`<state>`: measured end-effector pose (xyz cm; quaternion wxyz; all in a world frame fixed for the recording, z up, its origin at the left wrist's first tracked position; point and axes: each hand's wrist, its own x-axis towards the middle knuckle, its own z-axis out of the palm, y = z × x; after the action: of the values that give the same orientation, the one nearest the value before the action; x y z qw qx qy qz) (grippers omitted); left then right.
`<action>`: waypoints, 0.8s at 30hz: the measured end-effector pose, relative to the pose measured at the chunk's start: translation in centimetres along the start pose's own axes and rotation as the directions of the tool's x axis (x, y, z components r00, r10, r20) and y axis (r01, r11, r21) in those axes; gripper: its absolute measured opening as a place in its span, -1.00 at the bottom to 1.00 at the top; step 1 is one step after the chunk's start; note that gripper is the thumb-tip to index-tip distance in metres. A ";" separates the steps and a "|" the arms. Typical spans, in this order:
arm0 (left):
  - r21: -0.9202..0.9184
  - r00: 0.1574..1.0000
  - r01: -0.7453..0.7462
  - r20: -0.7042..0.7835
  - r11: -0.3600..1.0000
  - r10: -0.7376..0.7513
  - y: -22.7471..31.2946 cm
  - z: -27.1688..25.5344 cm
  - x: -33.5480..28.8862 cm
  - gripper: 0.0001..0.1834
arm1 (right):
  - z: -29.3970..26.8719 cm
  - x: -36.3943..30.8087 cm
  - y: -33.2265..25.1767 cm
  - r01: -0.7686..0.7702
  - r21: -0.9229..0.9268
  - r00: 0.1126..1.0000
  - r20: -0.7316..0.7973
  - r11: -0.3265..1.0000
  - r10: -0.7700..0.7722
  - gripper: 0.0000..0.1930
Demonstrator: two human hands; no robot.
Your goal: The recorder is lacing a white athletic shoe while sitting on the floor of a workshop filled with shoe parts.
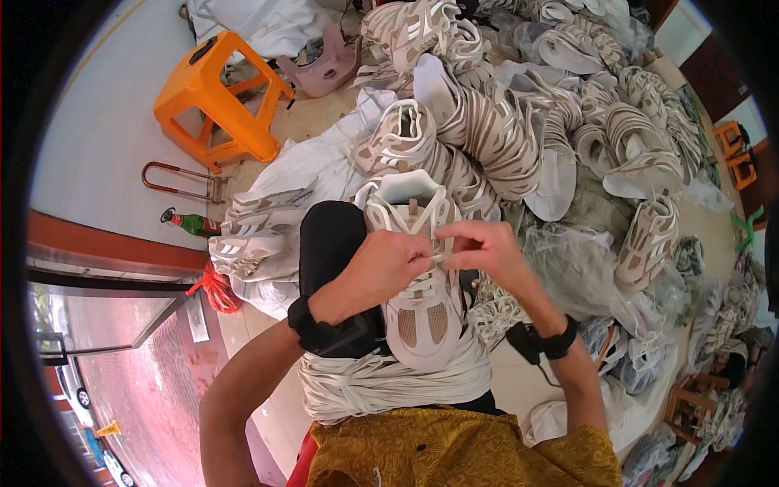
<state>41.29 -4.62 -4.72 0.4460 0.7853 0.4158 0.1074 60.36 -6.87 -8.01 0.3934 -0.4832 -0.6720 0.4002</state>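
A white and beige sneaker (423, 321) rests on my lap with its toe toward me. My left hand (388, 264) is closed at the sneaker's tongue, thumb and fingertips pinching a pale shoelace (439, 248). From the other side my right hand (487, 247) pinches the same lace, its fingertips almost meeting the left ones. Lacing crosses the lower eyelets below my fingers. Across my thighs, just under the toe, lies a thick bundle of off-white laces (389, 388).
Piles of similar shoe uppers (495, 138) spread ahead and to the right, some on plastic bags (568, 268). An orange stool (215, 105) stands far left, near a green bottle (195, 224) and a red plastic bag (217, 290). A doorway opens at left.
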 end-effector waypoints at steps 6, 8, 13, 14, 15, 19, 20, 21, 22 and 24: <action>0.249 0.980 -0.135 -0.109 0.959 0.166 -0.5 1.2 -0.1 -0.88 | -1.2 4.2 -2.5 -0.251 -0.137 0.815 0.504 0.958 0.286 -0.80; 0.180 0.986 -0.104 -0.110 0.978 0.125 -0.4 1.0 -0.3 -0.88 | -0.9 4.4 -2.6 -0.242 -0.218 0.756 0.569 0.946 0.324 -0.83; 0.024 0.978 -0.121 -0.170 0.992 0.124 -0.5 -0.9 0.5 -0.90 | -1.8 3.4 -0.9 -0.171 -0.177 0.806 0.541 0.969 0.241 -0.88; 0.172 0.919 -0.237 -0.279 0.956 0.278 -0.8 -1.5 0.6 -0.91 | -1.9 3.1 -0.5 -0.168 -0.176 0.805 0.544 0.970 0.239 -0.88; 0.411 0.880 -0.304 -0.224 0.859 0.418 -1.8 -2.1 1.0 -0.90 | -1.9 2.9 -0.2 -0.109 -0.159 0.839 0.515 0.981 0.177 -0.87; 0.582 0.951 -0.230 -0.036 0.780 0.307 -2.5 -2.1 1.6 -0.83 | -1.6 2.8 0.0 0.084 -0.133 0.862 0.506 0.988 -0.006 -0.87; 0.611 0.957 -0.231 0.002 0.757 0.290 -2.0 -2.3 1.6 -0.84 | -1.7 2.8 0.1 0.081 -0.132 0.862 0.506 0.988 -0.004 -0.87; 0.639 0.962 -0.233 0.039 0.733 0.271 -1.8 -2.3 1.7 -0.84 | -1.8 2.9 0.2 0.070 -0.061 0.878 0.478 0.996 -0.033 -0.87; 0.640 0.962 -0.232 0.038 0.733 0.271 -1.6 -2.2 1.9 -0.84 | -2.0 2.9 0.2 0.065 0.009 0.892 0.448 0.998 -0.062 -0.87; 0.725 0.937 -0.292 0.087 0.624 0.338 -1.5 -2.0 2.1 -0.88 | -1.9 2.6 0.6 0.098 0.009 0.882 0.463 0.995 -0.091 -0.88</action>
<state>40.73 -1.46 -5.15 0.0593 0.9538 0.2926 0.0327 61.67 -3.94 -7.49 0.2373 -0.3436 -0.7720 0.4791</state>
